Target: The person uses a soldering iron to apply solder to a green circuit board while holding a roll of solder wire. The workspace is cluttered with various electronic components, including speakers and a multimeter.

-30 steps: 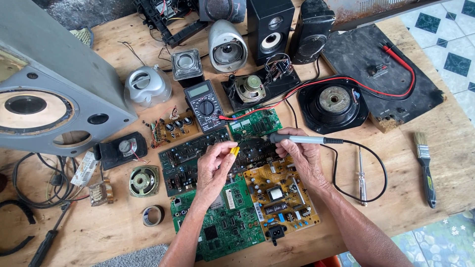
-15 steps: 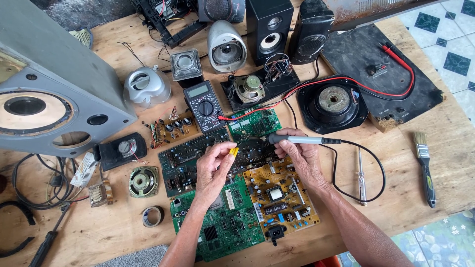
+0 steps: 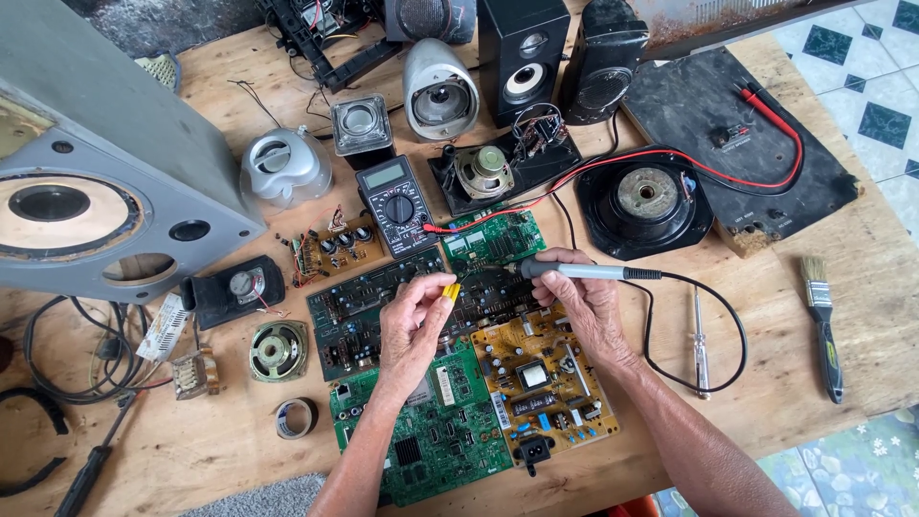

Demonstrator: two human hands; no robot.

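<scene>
Left hand (image 3: 414,321) pinched a yellow probe (image 3: 449,291); right hand (image 3: 584,304) gripped a grey probe (image 3: 589,272), both over the dark board (image 3: 383,302).

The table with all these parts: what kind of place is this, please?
Probably an electronics repair bench, maybe a home workshop. The wooden table holds bare circuit boards, loose speakers and a multimeter, and the right hand holds a soldering iron.
</scene>
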